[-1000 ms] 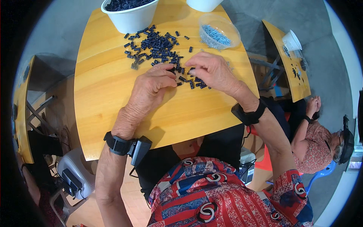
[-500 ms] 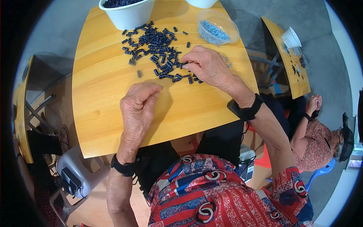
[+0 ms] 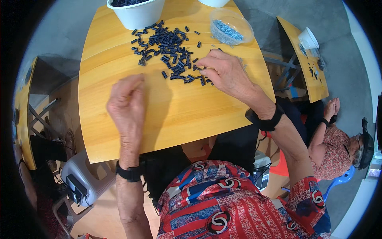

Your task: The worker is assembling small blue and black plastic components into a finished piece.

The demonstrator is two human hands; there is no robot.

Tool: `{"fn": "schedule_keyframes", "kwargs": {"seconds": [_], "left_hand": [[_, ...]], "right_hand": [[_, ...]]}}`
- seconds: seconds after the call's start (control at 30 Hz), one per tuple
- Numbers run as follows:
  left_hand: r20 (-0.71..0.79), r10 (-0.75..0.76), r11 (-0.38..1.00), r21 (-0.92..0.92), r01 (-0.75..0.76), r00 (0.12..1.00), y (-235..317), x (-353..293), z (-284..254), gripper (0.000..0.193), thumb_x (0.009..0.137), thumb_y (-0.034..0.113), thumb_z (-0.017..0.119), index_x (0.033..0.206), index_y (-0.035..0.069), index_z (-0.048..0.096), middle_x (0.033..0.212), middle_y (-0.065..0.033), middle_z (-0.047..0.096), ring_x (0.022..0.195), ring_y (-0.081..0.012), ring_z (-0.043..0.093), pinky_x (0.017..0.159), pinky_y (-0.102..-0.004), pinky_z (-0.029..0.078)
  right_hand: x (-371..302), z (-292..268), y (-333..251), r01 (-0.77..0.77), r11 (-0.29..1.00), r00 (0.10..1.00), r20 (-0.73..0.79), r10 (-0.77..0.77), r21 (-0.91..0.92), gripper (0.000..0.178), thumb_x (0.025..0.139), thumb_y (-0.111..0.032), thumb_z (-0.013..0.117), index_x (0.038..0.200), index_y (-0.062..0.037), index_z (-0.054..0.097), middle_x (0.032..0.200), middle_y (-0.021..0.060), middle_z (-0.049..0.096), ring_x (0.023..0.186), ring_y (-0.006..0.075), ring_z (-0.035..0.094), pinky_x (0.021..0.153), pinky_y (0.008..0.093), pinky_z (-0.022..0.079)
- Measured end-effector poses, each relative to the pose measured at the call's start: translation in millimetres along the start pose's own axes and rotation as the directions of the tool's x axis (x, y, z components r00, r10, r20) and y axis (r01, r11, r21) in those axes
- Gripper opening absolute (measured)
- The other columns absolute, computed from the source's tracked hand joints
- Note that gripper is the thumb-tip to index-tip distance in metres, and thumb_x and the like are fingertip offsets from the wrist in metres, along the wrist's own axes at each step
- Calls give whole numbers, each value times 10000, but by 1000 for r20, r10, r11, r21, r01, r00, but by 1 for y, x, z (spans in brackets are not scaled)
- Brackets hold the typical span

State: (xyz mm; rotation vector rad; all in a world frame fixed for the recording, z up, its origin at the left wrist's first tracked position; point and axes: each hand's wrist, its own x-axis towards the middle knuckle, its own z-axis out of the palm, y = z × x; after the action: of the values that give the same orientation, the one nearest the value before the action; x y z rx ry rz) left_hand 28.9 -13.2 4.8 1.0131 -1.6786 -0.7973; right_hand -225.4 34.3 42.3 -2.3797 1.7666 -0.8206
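Observation:
A loose heap of small dark plastic pieces [image 3: 169, 42], block-shaped with holes, is spread over the wooden table [image 3: 191, 115]. At its near right edge is my right hand [image 3: 227, 75], thumb and forefinger closing on one small dark piece while other pieces lie around the fingertips. My left hand [image 3: 126, 99] hovers over the left part of the table, apart from the heap. Its fingers are pinched together and slightly blurred; whatever they may hold is hidden.
A white tub [image 3: 139, 15] of dark pieces stands at the far left. Far right is a clear round bowl [image 3: 231, 27] of small bluish bits, with a few loose bits near it. Another person [image 3: 336, 153] sits at the right by a second table [image 3: 304, 59].
My left hand has moved left and slightly away from me. A lone greyish piece that lay near it no longer shows. My right hand has stayed at the heap's edge, shifting little.

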Motion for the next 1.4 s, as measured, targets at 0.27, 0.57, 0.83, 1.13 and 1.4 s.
{"fn": "schedule_keyframes", "kwargs": {"seconds": [0.27, 0.57, 0.83, 1.13, 1.4], "left_hand": [[127, 20, 933, 355, -64, 992, -9, 20, -2, 257, 776, 42, 700, 1029, 10, 662, 899, -63, 633, 713, -136, 591, 649, -271, 481], [140, 178, 866, 447, -223, 974, -9, 18, 4, 166, 751, 23, 694, 917, 38, 687, 840, -78, 629, 732, -217, 615, 666, -280, 483], [168, 112, 931, 326, -162, 979, 1, 1, -2, 217, 747, -9, 673, 960, 30, 671, 820, -96, 640, 769, -241, 628, 700, -316, 497], [212, 78, 920, 362, -152, 974, 16, -21, -7, 179, 751, 49, 665, 929, 62, 664, 830, -112, 622, 809, -309, 606, 702, -386, 491], [261, 53, 920, 363, -149, 964, 21, -19, -5, 114, 749, 55, 664, 862, 52, 651, 803, -113, 610, 797, -322, 599, 690, -397, 486]], "right_hand": [[-4, -4, -8, -47, 999, 999, -12, 47, -1, 118, 788, -78, 603, 865, -23, 672, 803, 130, 607, 727, 307, 609, 650, 394, 486], [22, 5, 7, -43, 996, 998, 45, 46, -75, 115, 814, -136, 629, 848, -36, 674, 770, 107, 614, 705, 287, 601, 651, 379, 469], [17, 13, 5, -93, 991, 992, 72, 100, -97, 126, 795, -148, 649, 848, -35, 668, 783, 101, 612, 727, 287, 603, 663, 386, 468], [24, 19, -1, -130, 990, 986, 97, 135, -56, 134, 756, -139, 674, 845, -41, 689, 818, 138, 624, 751, 324, 617, 697, 418, 494], [18, 24, -1, 54, 990, 999, 16, -52, -131, 80, 770, -116, 655, 816, -50, 652, 768, 78, 583, 728, 264, 595, 624, 370, 472]]}}
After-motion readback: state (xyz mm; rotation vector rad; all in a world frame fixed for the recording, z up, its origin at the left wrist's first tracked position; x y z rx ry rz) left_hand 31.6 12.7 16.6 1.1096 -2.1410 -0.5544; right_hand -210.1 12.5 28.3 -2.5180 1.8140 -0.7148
